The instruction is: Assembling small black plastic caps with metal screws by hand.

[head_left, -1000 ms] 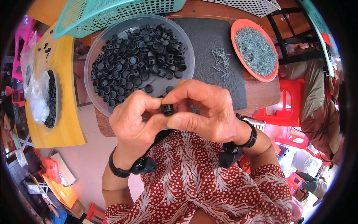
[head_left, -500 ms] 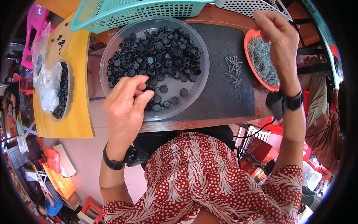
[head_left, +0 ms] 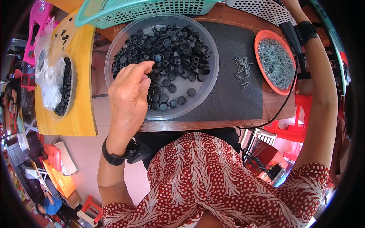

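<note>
My left hand (head_left: 129,89) is over the left side of a clear round basin (head_left: 213,72), its thumb and fingers curled together. Whatever may be between the fingertips is hidden. Small round black plastic caps and clip-like parts (head_left: 171,43) are heaped in the basin, with several loose caps nearer me. My right hand (head_left: 291,5) reaches to the far right, over a white perforated basket (head_left: 258,8); its fingers are mostly cut off by the picture's edge. Below that arm an orange-red dish (head_left: 257,51) holds many silver screws (head_left: 276,62).
A small pile of screws (head_left: 243,68) lies on a black mat (head_left: 232,104) between basin and dish. A turquoise basket (head_left: 152,10) stands behind the basin. On the yellow table (head_left: 81,114) at left are a plastic bag (head_left: 53,83) and another tub of black parts (head_left: 67,87).
My right hand has moved from above the screw dish, away from me, to the white basket. My left hand has stayed over the basin, its fingers shifted slightly farther off.
</note>
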A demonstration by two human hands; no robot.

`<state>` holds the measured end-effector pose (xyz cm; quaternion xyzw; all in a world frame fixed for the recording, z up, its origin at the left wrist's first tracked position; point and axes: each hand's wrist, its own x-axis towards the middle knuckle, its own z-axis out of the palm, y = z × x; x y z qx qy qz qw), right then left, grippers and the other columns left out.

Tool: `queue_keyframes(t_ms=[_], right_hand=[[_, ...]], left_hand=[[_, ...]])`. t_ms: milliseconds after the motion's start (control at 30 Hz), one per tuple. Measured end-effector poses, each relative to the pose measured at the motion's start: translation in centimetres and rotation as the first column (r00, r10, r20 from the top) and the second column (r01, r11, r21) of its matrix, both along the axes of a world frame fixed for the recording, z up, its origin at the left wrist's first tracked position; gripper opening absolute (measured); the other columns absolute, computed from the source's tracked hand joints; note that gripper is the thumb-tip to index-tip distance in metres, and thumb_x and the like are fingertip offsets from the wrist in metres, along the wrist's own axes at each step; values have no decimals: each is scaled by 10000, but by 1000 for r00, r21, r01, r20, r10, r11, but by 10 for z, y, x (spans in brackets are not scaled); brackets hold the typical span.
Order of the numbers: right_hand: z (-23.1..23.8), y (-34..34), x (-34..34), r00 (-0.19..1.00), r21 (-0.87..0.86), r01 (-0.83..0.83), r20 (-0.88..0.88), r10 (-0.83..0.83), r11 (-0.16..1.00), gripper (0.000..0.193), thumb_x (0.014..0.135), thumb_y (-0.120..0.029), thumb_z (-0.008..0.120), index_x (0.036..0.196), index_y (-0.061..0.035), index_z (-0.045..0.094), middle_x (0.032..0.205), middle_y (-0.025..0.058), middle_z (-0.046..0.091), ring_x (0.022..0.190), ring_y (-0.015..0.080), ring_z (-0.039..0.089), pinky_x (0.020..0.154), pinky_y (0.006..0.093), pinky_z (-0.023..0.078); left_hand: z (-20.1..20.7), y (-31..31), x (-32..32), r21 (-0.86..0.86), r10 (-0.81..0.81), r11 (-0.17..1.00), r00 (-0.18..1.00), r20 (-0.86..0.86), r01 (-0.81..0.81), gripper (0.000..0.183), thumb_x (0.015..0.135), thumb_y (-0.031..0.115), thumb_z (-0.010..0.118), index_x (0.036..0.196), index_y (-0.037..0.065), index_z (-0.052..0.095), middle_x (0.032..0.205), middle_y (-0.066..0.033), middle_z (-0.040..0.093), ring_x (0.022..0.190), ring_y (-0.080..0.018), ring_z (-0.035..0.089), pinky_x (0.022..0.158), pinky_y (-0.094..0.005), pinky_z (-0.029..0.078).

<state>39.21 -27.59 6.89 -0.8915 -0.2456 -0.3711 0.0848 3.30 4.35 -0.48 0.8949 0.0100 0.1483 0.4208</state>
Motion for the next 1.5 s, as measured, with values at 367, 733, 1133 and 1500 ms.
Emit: queue_keyframes(t_ms=[367,733,1133,1500], right_hand=[[-16,40,-133,943,204,-291,-101,316,935,81,781,-26,614,830,39,619,692,87,608,640,133,565,574,268,448],[-43,29,-182,840,264,-407,-267,472,874,123,852,-52,624,955,4,659,834,58,652,738,103,589,673,216,463],[-51,29,-224,818,271,-395,-332,471,878,124,796,49,626,914,7,631,855,110,626,798,219,618,718,277,480],[-57,27,-237,805,284,-406,-338,487,869,164,769,78,637,918,10,638,833,118,622,778,244,622,695,285,479]], left_hand=[[2,16,-10,31,19,999,994,107,-23,201,766,-83,590,949,-13,634,806,-105,626,745,-248,587,658,-305,460],[-1,11,-12,515,-261,840,959,108,170,230,605,-4,627,832,-5,662,881,-100,608,806,-253,537,718,-361,426],[-4,-1,-1,468,-306,860,940,151,204,296,598,-55,621,891,-25,647,902,-102,634,809,-254,557,741,-356,427],[8,-3,10,570,-279,808,949,148,148,327,680,-65,593,997,-1,638,1047,-122,636,930,-303,562,830,-375,424]])
